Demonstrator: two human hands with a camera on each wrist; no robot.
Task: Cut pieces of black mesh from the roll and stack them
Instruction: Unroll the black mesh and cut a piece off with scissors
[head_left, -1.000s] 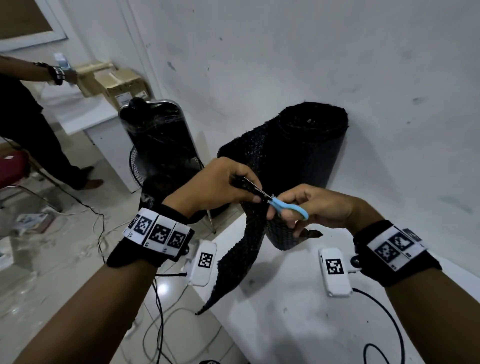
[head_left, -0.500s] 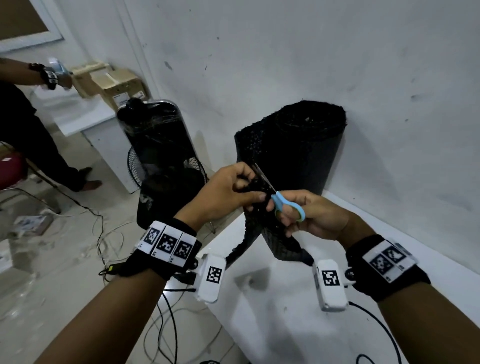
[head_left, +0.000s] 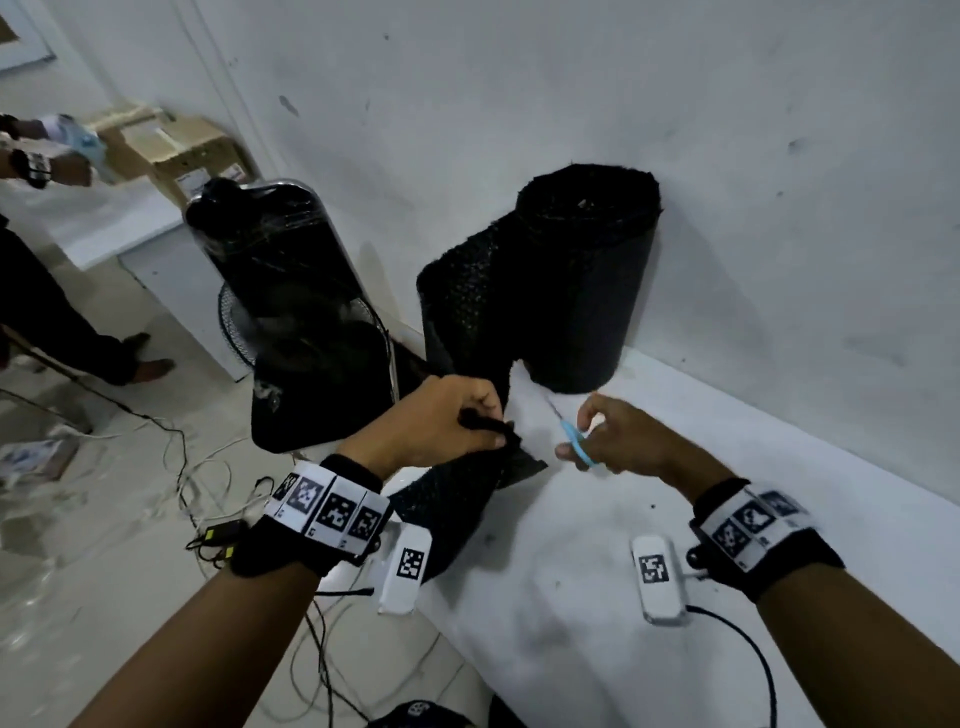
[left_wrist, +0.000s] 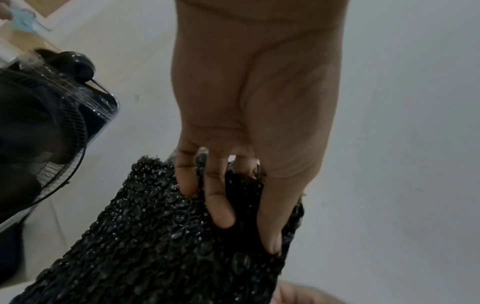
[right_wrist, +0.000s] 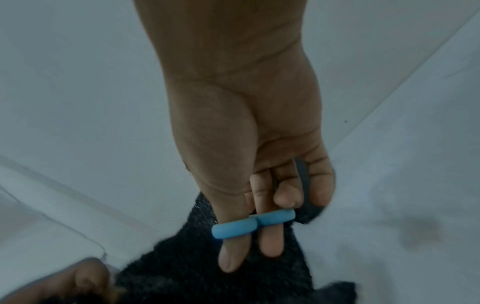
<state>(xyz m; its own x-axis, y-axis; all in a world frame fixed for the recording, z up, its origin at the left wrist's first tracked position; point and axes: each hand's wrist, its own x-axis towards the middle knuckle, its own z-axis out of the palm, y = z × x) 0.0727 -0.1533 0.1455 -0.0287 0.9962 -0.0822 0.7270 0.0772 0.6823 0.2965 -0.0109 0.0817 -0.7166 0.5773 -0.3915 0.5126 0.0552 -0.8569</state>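
Note:
The black mesh roll (head_left: 576, 280) stands upright on the white table (head_left: 597, 613) against the wall, a loose flap hanging off its left side. My left hand (head_left: 447, 426) grips a strip of black mesh (head_left: 457, 499) that hangs down over the table's left edge; in the left wrist view the fingers (left_wrist: 221, 207) curl into the mesh piece (left_wrist: 161, 242). My right hand (head_left: 613, 441) holds small blue-handled scissors (head_left: 574, 441) to the right of the strip, blades pointing up toward the roll. In the right wrist view thumb and fingers sit through the scissors' blue loops (right_wrist: 253, 223).
A black standing fan (head_left: 291, 312) wrapped in plastic stands on the floor left of the table. Cables (head_left: 197, 478) trail over the tiled floor. Another person (head_left: 47, 291) stands at far left beside cardboard boxes (head_left: 176, 150). The white wall rises right behind the roll.
The scissors have come away from the mesh and my right hand has moved right. My left hand has pulled the mesh strip down and away from the roll.

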